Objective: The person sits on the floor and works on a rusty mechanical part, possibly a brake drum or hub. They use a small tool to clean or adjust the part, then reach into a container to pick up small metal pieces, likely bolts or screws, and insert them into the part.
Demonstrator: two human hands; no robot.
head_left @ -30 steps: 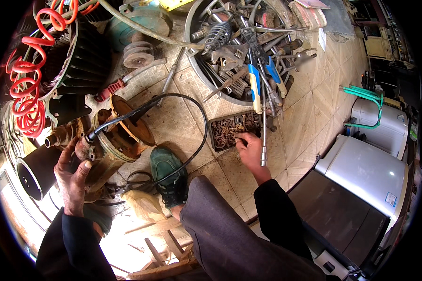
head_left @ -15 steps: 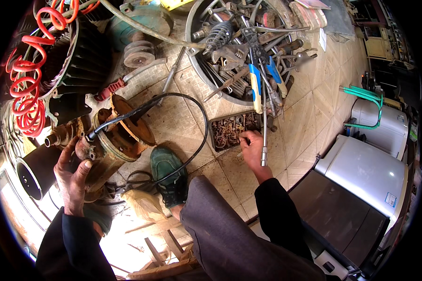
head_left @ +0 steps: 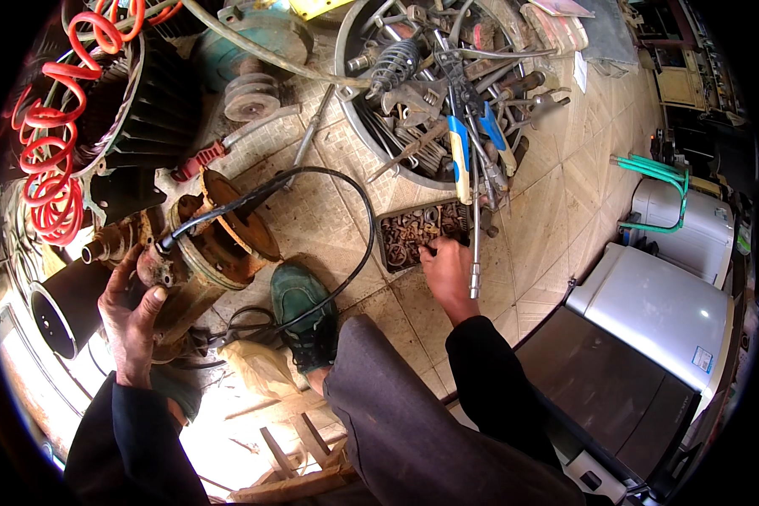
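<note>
My left hand (head_left: 129, 325) is wrapped round a rusty rounded fitting (head_left: 153, 268) on the side of a corroded metal pump or motor body (head_left: 185, 308), thumb on one side and fingers on the other. A black cable (head_left: 253, 196) runs out of this fitting and loops over the floor. My right hand (head_left: 449, 271) reaches into a small dark tray (head_left: 385, 253) full of rusty bolts, nuts and screws (head_left: 413, 228). Its fingers are bent and pressed together among the pieces; what they pinch, if anything, is hidden.
A round metal basin (head_left: 342, 51) heaped with tools stands beyond the tray; blue-handled pliers (head_left: 460, 152) and a long socket wrench (head_left: 476, 278) overhang it. Red coiled hose (head_left: 55, 160) hangs at left. My green shoe (head_left: 298, 295) stands between the hands. A silver-lidded appliance (head_left: 649, 312) is at right.
My right hand has shifted slightly left and deeper over the tray, its fingertips now among the bolts. My left hand stays on the rusty fitting.
</note>
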